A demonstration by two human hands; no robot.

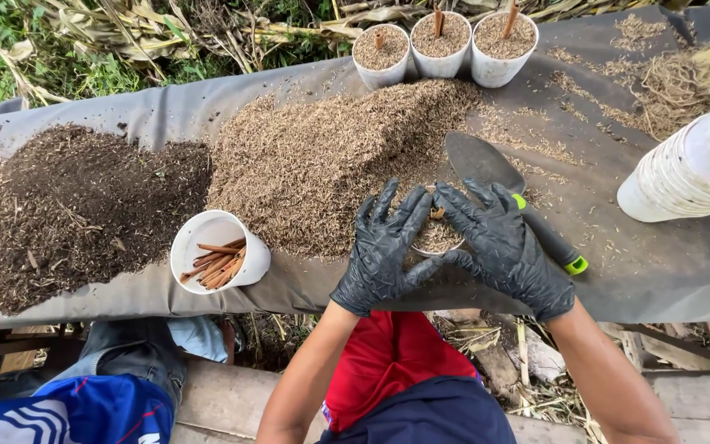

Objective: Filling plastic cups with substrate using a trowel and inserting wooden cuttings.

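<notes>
Both of my hands wear black gloves and press down together on a small white cup (435, 241) filled with tan husk mix. My left hand (384, 251) lies over the cup's left side, and my right hand (507, 251) covers its right side, fingers spread over the rim. A short brown stick (437, 214) pokes up from the cup between my fingers. The cup stands on a grey sheet (659, 271) at the near edge of a big pile of tan husks (330, 160).
A garden trowel (486, 168) with a black and green handle lies just behind my right hand. A tipped white cup of brown sticks (217, 253) lies at left, beside a dark soil pile (67, 205). Three filled cups (444, 45) stand at the back. Stacked white cups (692, 168) lie right. Another person's knees (84, 386) show lower left.
</notes>
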